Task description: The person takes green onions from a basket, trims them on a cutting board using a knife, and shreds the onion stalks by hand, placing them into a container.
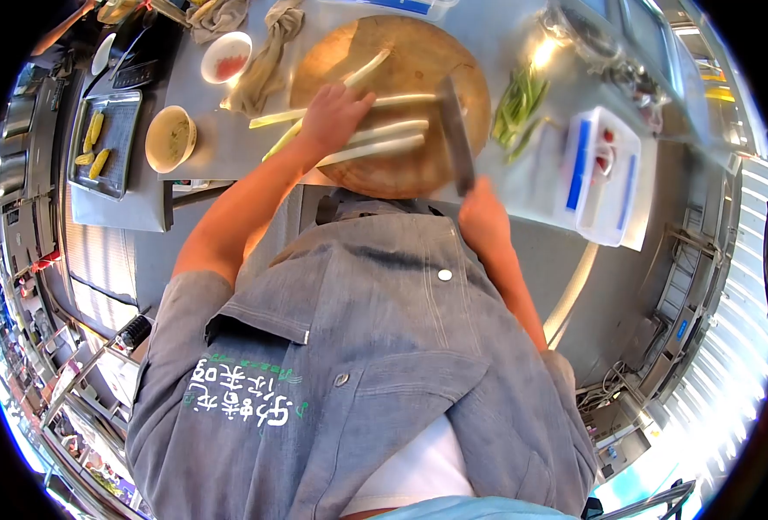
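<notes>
Several long white-and-green scallions (388,141) lie spread across a round wooden cutting board (349,52). My left hand (333,120) rests over the stalks with its fingers curled down on them. Some stalk ends stick out to the left of that hand. My right hand (484,212) is closed round the handle of a cleaver (458,139). The blade, slightly blurred, stands over the right part of the board beside the stalks' white ends. I cannot tell whether the blade touches the board.
Cut green leaves (520,104) lie right of the board, near a clear plastic box (613,186) with blue edges. To the left are a white bowl (226,57) with something red, a cream bowl (171,139), a crumpled cloth (267,61) and a tray (122,178) with corn cobs.
</notes>
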